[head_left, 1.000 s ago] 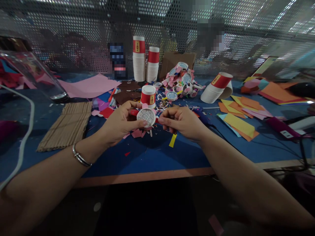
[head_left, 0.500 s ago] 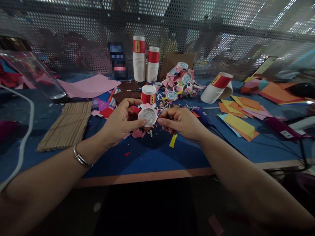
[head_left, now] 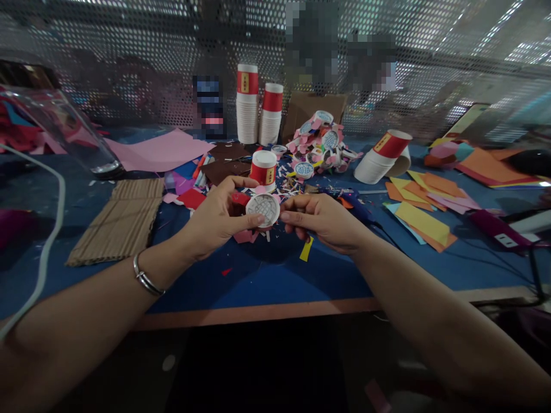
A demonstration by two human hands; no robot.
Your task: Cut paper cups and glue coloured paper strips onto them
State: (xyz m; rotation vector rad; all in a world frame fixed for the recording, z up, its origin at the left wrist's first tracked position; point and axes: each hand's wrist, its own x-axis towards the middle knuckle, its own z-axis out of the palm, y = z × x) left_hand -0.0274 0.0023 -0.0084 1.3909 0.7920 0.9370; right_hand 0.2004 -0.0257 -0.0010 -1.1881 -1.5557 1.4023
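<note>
My left hand (head_left: 217, 221) is closed around a round white paper cup piece (head_left: 262, 210) with a grid of dark lines drawn on its face. Its thumb presses the lower front edge, and bits of pink paper show at the rim. My right hand (head_left: 321, 222) is closed in a pinch at the right edge of this piece; what lies between its fingertips is too small to make out. Just behind, a red and white paper cup (head_left: 263, 169) stands upside down. A yellow paper strip (head_left: 306, 250) lies below my right hand.
A pile of decorated cup pieces (head_left: 323, 140) rises behind, beside cup stacks (head_left: 247, 117). Corrugated cardboard (head_left: 118, 221) lies left. At right are a leaning cup stack (head_left: 379, 158), coloured paper (head_left: 424, 221) and a blue corded tool (head_left: 359, 206). A glass container (head_left: 81, 137) stands far left.
The whole view has shifted slightly, with everything a little further right. Both hands keep their places at the cup piece, whose face now shows a little more squarely.
</note>
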